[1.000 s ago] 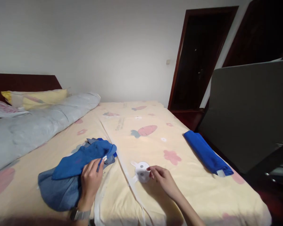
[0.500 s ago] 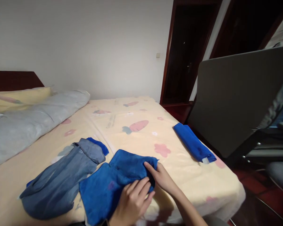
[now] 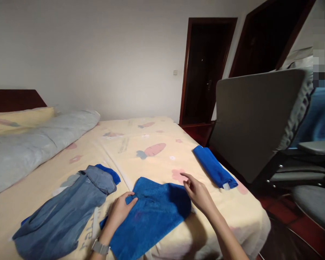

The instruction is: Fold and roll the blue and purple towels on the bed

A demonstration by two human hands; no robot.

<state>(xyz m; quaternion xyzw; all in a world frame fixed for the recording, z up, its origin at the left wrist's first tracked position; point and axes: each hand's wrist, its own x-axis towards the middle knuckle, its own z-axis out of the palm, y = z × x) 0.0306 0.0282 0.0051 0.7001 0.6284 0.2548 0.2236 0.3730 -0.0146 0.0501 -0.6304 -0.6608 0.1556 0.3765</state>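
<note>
A blue towel (image 3: 157,213) lies spread on the bed's near edge, with slight wrinkles at its upper left. My left hand (image 3: 120,209), with a grey watch band (image 3: 100,247) on its wrist, pinches the towel's left edge between thumb and fingers. Over the towel's right edge is my right hand (image 3: 199,193), index finger stretched out and the others loosely bent, holding nothing. Its shadow falls on the cloth. Left of the towel rests a grey-blue garment (image 3: 62,213), with a brighter blue cloth (image 3: 109,172) partly showing from under it.
A folded bright blue towel (image 3: 215,168) with a white tag lies near the bed's right edge. A grey quilt or covered roll (image 3: 40,135) and a yellow pillow (image 3: 24,117) are at the left. Beyond the right edge stands a grey-backed chair (image 3: 251,119); another person is partly visible there.
The blue towel, bunched between both hands before, now lies flatter. My left hand has moved left to its left edge; my right hand has let go and lifted. The view shifted slightly.
</note>
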